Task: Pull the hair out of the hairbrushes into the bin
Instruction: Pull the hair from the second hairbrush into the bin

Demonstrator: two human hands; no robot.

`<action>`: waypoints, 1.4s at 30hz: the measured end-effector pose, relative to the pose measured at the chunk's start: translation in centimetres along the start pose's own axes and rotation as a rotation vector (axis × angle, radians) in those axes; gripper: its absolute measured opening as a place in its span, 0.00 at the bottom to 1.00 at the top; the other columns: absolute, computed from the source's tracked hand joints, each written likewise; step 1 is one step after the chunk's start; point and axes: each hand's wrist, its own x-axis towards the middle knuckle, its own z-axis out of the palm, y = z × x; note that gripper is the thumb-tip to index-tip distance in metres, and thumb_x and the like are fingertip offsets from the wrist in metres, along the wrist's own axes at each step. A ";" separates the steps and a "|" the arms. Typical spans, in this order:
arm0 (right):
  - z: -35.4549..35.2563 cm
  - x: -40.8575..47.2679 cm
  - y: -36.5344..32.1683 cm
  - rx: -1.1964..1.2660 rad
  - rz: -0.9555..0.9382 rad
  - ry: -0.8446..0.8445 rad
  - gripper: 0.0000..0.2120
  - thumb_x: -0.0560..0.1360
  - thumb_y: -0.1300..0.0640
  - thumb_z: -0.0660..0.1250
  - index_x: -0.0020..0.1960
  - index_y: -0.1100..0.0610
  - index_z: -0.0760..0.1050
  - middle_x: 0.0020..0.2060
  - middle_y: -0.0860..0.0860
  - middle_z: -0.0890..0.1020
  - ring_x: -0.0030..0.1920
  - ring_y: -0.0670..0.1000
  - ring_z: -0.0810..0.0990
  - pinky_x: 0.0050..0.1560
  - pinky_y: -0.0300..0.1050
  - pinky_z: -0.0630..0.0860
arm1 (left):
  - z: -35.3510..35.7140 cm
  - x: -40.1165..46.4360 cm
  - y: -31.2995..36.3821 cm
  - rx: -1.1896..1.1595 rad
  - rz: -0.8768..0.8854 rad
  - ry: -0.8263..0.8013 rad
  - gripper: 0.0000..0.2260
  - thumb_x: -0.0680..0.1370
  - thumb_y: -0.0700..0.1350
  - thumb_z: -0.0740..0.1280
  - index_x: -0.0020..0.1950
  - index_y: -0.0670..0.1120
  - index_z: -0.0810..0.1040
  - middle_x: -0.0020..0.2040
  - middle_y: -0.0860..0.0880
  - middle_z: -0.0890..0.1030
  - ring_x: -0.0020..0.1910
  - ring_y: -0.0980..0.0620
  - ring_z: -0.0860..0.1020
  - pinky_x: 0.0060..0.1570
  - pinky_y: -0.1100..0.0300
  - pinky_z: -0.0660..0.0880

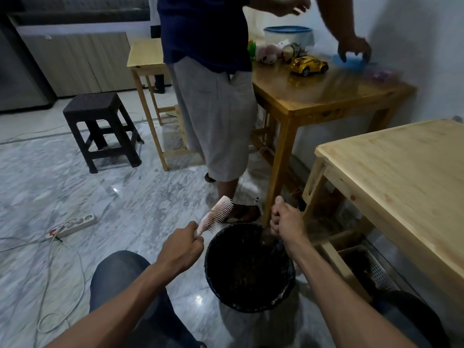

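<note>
The left hand [182,247] has its grip closed round the handle of a pink hairbrush [216,217], whose head points up and away, just beyond the far-left rim of the black bin [288,267]. The brush looks light and rigid, a plastic body with thin pale bristles that would flex a little; the handle is the sound place to hold it, leaving the bristle face open to the other hand. A dark wisp seems to cling near the base of the bristles, though it is too small to be sure.

The right hand [286,219] is curled into a fist above the bin's far rim, with dark strands of hair [272,232] seeming to trail from under it into the bin. Hair is nearly weightless, limp and clingy, so it likely needs rubbing off the fingers rather than simply letting go.

The bin stands on the marble floor [75,184] between the person's knees, its mouth wide and unobstructed. Room is tighter to the right of the bin, where a pale wooden worktop [401,172] and its leg stand near. Beyond the bin, another person's foot [241,212] is planted close to the rim. Left of the bin a power strip [77,223] and loose cables lie on the floor, well apart.
</note>
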 end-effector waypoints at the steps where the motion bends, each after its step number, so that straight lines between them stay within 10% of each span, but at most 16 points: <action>1: -0.1 -0.1 -0.2 -0.016 0.004 0.030 0.20 0.85 0.46 0.56 0.37 0.53 0.67 0.26 0.47 0.65 0.24 0.46 0.63 0.25 0.40 0.61 | 0.1 0.0 -0.1 0.004 -0.009 0.015 0.04 0.79 0.46 0.61 0.51 0.48 0.73 0.35 0.48 0.78 0.33 0.47 0.76 0.33 0.52 0.71; 6: -0.3 -0.1 0.3 -0.531 0.084 -0.209 0.09 0.84 0.54 0.59 0.61 0.54 0.75 0.53 0.52 0.82 0.51 0.52 0.82 0.43 0.40 0.74 | 0.5 -0.2 0.3 0.038 0.020 0.041 0.03 0.79 0.47 0.59 0.50 0.49 0.71 0.33 0.49 0.77 0.31 0.48 0.75 0.29 0.55 0.65; 9: -0.2 0.1 0.9 -0.824 0.171 -0.436 0.30 0.78 0.60 0.62 0.79 0.50 0.61 0.76 0.54 0.68 0.71 0.56 0.72 0.63 0.48 0.75 | 0.6 -0.2 0.7 0.067 0.054 0.028 0.03 0.78 0.47 0.60 0.49 0.49 0.70 0.32 0.49 0.76 0.31 0.47 0.75 0.30 0.54 0.67; 12: 0.5 -0.4 0.7 -0.918 0.092 -0.336 0.35 0.76 0.64 0.61 0.81 0.51 0.58 0.78 0.53 0.59 0.76 0.58 0.65 0.72 0.51 0.69 | 0.8 -0.4 1.1 0.095 0.077 0.026 0.02 0.78 0.46 0.60 0.47 0.49 0.69 0.31 0.49 0.75 0.29 0.47 0.73 0.28 0.55 0.65; 19: 2.3 -1.4 -0.5 -0.840 -0.217 -0.080 0.10 0.79 0.52 0.64 0.58 0.51 0.79 0.56 0.49 0.82 0.59 0.51 0.80 0.63 0.52 0.77 | 1.4 -0.6 2.0 0.123 0.088 0.045 0.01 0.78 0.45 0.59 0.47 0.49 0.68 0.32 0.50 0.72 0.29 0.48 0.71 0.27 0.55 0.63; 24: 4.0 -2.4 -1.5 -0.989 -0.225 -0.084 0.30 0.75 0.30 0.60 0.36 0.56 0.80 0.32 0.50 0.83 0.37 0.50 0.81 0.43 0.49 0.79 | 1.8 -0.7 3.2 0.223 0.136 0.061 0.04 0.77 0.46 0.59 0.49 0.47 0.70 0.38 0.48 0.76 0.31 0.46 0.71 0.29 0.55 0.65; 36: 0.3 -0.9 -1.5 -0.548 -0.151 0.228 0.13 0.83 0.53 0.64 0.42 0.56 0.79 0.36 0.52 0.82 0.34 0.47 0.78 0.31 0.40 0.70 | 1.2 -0.2 1.1 0.145 -0.016 0.083 0.03 0.77 0.43 0.60 0.49 0.46 0.71 0.35 0.48 0.75 0.31 0.46 0.73 0.29 0.55 0.66; 42: -0.9 -0.5 0.3 -0.806 -0.054 0.112 0.08 0.83 0.55 0.62 0.51 0.54 0.79 0.43 0.49 0.82 0.38 0.45 0.79 0.29 0.31 0.68 | 1.5 -0.1 1.1 0.071 -0.031 0.080 0.05 0.76 0.44 0.60 0.50 0.46 0.73 0.34 0.48 0.76 0.31 0.46 0.75 0.28 0.56 0.67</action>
